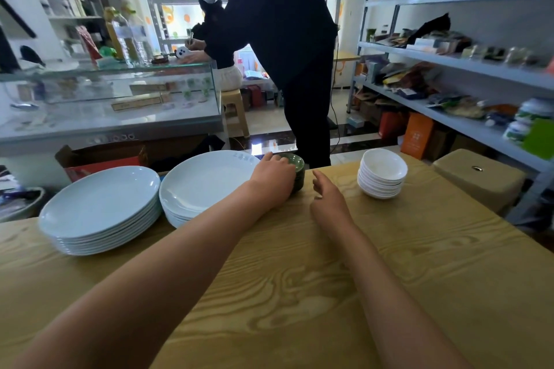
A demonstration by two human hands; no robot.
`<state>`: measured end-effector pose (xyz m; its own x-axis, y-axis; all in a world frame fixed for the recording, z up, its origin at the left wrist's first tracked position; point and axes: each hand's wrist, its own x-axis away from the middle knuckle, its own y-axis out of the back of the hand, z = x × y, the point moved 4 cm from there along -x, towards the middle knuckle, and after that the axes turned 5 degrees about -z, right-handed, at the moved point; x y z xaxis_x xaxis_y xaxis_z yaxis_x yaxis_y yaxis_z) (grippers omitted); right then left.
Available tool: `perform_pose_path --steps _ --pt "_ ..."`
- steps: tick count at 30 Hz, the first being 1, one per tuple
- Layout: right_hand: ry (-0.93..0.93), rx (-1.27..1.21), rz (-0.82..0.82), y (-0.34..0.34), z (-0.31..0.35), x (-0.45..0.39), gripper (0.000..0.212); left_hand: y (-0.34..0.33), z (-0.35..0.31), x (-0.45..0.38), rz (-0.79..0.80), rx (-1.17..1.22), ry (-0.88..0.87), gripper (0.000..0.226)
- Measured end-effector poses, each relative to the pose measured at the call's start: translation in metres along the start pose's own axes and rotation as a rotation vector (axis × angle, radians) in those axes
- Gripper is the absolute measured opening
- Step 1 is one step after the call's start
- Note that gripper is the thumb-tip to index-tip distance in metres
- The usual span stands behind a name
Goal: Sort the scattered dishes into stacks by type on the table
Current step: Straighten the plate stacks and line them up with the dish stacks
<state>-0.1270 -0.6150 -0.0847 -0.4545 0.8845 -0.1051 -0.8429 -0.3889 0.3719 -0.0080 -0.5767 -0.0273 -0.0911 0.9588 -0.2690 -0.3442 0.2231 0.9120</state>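
Bare wooden table fills the near and middle ground, giving open passage across its whole width. Along the far edge stand four obstacles: a stack of flat plates at left, a stack of deeper plates touching it, a stack of green bowls just beside that, and a stack of white bowls at right. A clear lane of tabletop lies between the green and white bowls, partly taken by the right hand; the left hand covers the green bowls' near side.
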Motion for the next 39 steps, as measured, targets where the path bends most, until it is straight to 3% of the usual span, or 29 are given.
perform_pose_path --steps 4,9,13,19,27,39 --pt "0.051 0.062 -0.179 0.048 -0.013 0.001 0.064 0.007 -0.03 -0.016 -0.106 0.03 -0.037 0.025" --pt "0.148 0.194 -0.565 0.113 -0.028 0.008 0.032 0.007 -0.071 -0.036 -0.24 0.069 -0.079 0.027" --pt "0.124 0.177 -0.697 0.143 -0.038 0.001 0.027 0.008 -0.097 -0.051 -0.254 0.235 -0.149 0.044" --pt "-0.073 -0.017 -0.504 0.159 -0.062 -0.026 0.045 0.005 -0.123 -0.072 -0.14 0.329 -0.234 0.063" --pt "-0.015 -0.112 -0.395 0.151 -0.068 -0.04 0.047 -0.003 -0.137 -0.086 -0.22 0.156 -0.332 0.038" --pt "-0.02 -0.104 -0.288 0.113 -0.05 -0.056 0.041 0.004 -0.098 -0.089 -0.051 0.153 -0.236 0.029"
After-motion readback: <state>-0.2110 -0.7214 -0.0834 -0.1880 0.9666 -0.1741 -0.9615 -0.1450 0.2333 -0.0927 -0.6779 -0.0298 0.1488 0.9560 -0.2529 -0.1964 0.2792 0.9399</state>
